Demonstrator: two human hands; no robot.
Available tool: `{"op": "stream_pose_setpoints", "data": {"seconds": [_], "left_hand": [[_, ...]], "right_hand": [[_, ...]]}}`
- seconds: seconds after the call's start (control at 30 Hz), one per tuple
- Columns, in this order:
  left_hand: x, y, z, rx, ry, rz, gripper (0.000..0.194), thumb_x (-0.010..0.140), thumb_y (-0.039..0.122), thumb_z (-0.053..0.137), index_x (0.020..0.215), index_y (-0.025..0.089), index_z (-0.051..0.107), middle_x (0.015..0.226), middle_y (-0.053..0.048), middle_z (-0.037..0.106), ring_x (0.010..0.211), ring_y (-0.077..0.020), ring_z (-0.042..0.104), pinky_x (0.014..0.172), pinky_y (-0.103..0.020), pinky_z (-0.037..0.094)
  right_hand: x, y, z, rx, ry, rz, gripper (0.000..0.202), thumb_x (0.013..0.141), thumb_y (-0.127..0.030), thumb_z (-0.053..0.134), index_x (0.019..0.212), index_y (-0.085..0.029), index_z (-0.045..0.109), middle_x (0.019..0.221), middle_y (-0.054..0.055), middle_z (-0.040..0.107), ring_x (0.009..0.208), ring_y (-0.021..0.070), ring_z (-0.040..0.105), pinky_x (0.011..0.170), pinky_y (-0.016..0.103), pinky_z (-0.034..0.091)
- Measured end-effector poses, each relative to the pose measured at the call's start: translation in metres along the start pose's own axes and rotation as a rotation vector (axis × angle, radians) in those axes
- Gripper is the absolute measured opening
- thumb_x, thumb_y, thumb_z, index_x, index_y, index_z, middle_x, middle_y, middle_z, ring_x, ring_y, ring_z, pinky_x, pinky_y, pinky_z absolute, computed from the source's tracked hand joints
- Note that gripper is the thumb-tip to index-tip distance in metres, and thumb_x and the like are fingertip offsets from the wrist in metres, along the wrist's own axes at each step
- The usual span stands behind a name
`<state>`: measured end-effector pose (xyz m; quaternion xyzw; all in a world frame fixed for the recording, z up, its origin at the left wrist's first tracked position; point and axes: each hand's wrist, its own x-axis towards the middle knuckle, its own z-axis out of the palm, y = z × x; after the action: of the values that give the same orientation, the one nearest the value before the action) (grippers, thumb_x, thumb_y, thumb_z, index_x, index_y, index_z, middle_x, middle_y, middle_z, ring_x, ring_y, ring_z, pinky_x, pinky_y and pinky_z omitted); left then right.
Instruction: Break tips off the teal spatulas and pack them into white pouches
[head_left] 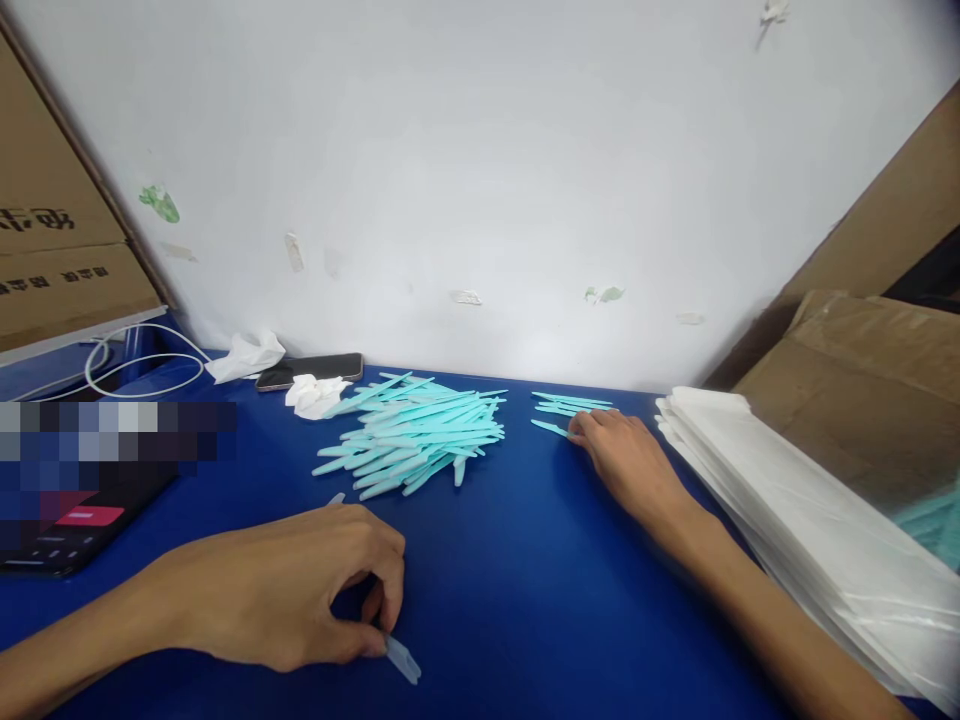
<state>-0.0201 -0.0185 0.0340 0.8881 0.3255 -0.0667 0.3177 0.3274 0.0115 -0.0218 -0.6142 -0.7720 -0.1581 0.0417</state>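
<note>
My left hand point(300, 590) is at the lower left, its thumb and finger pinched on a small translucent plastic cap point(403, 660). Another pale translucent tip point(337, 499) shows just behind the knuckles. At the right, my right hand point(626, 455) is closed on the end of a slim turquoise stick point(549, 427), shaped like an eyebrow razor; its fingers hide the far end. Similar turquoise sticks point(571, 402) lie side by side just beyond that hand. A loose heap of turquoise sticks point(427, 430), many with paler ends, lies between the two hands.
A phone point(322, 369) and crumpled tissues point(315, 396) lie by the wall. At left are a white cable point(142, 385), a lit-screen device point(97, 520) and a cardboard box point(67, 270). White plastic bags point(810, 500) are stacked at right beside a carton point(862, 390). The tabletop point(510, 600) is blue.
</note>
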Motion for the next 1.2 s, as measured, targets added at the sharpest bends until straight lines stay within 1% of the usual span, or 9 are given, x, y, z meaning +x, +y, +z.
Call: {"op": "stream_pose_setpoints", "data": {"seconds": [0.13,0.4,0.5,0.57,0.8,0.93,1.03,1.13,1.2], "left_hand": [[0.0,-0.001,0.001,-0.002,0.051,0.013,0.008,0.086,0.024,0.066,0.088,0.03,0.07,0.089,0.005,0.069,0.085,-0.0134,0.063,0.067,-0.018,0.046],[0.01,-0.01,0.007,0.142,0.426,0.119,0.015,0.095,0.027,0.05,0.091,0.024,0.064,0.08,0.003,0.065,0.056,-0.0093,0.053,0.057,-0.024,0.041],[0.015,-0.015,0.01,0.151,0.555,0.161,0.014,0.093,0.025,0.051,0.091,0.022,0.065,0.08,0.002,0.066,0.053,-0.0082,0.051,0.051,-0.022,0.039],[0.018,-0.018,0.011,0.124,0.584,0.179,0.016,0.094,0.024,0.052,0.091,0.022,0.067,0.082,0.001,0.067,0.056,-0.0084,0.054,0.05,-0.019,0.041],[0.022,-0.028,0.02,0.159,0.68,0.261,0.023,0.098,0.022,0.05,0.105,0.024,0.071,0.095,-0.004,0.074,0.065,-0.0101,0.065,0.051,-0.018,0.049],[0.024,-0.033,0.024,0.192,0.766,0.3,0.021,0.097,0.022,0.053,0.109,0.025,0.07,0.097,-0.003,0.075,0.067,-0.01,0.068,0.054,-0.018,0.052],[0.025,-0.034,0.024,0.226,0.828,0.304,0.021,0.097,0.022,0.054,0.11,0.024,0.07,0.096,-0.002,0.074,0.065,-0.0091,0.066,0.053,-0.017,0.052],[0.026,-0.035,0.024,0.223,0.877,0.297,0.019,0.096,0.023,0.055,0.107,0.023,0.071,0.092,-0.001,0.074,0.061,-0.0088,0.065,0.052,-0.018,0.051],[0.026,-0.036,0.024,0.201,0.886,0.274,0.017,0.096,0.024,0.057,0.106,0.023,0.071,0.09,-0.001,0.074,0.058,-0.0086,0.063,0.05,-0.018,0.05]], "right_hand": [[0.0,-0.002,-0.002,-0.006,-0.001,0.008,0.015,0.102,-0.019,0.044,0.098,-0.017,0.058,0.093,0.01,0.068,0.09,0.025,0.061,0.074,0.035,0.035],[0.0,-0.002,0.003,-0.058,-0.039,0.011,0.017,0.1,-0.012,0.041,0.095,-0.019,0.055,0.094,0.008,0.067,0.09,0.0244,0.062,0.074,0.035,0.038],[0.0,-0.002,0.005,-0.077,-0.054,0.011,0.019,0.099,-0.009,0.039,0.095,-0.02,0.053,0.094,0.006,0.066,0.09,0.0241,0.062,0.075,0.035,0.039],[0.0,-0.003,0.005,-0.086,-0.06,0.011,0.02,0.098,-0.007,0.038,0.094,-0.02,0.053,0.094,0.007,0.066,0.09,0.0243,0.063,0.075,0.036,0.04],[-0.002,-0.007,0.0,-0.096,-0.064,0.013,0.043,0.072,0.014,0.039,0.096,-0.019,0.053,0.098,0.008,0.066,0.09,0.0237,0.064,0.074,0.034,0.04],[-0.003,-0.012,-0.012,-0.036,-0.02,-0.008,0.033,0.085,0.006,0.038,0.102,-0.017,0.052,0.09,0.008,0.07,0.081,0.0229,0.066,0.066,0.033,0.039],[-0.004,-0.02,-0.019,0.033,0.044,-0.057,0.021,0.099,-0.009,0.036,0.112,-0.017,0.051,0.096,0.01,0.072,0.083,0.0231,0.068,0.07,0.033,0.042],[-0.007,-0.031,-0.023,0.122,0.099,-0.196,0.016,0.105,-0.025,0.039,0.115,-0.022,0.05,0.107,0.004,0.07,0.091,0.0197,0.066,0.079,0.032,0.043],[-0.01,-0.04,-0.024,0.207,0.156,-0.337,0.014,0.105,-0.027,0.041,0.113,-0.024,0.052,0.104,0.001,0.069,0.085,0.0172,0.064,0.078,0.031,0.043]]}}
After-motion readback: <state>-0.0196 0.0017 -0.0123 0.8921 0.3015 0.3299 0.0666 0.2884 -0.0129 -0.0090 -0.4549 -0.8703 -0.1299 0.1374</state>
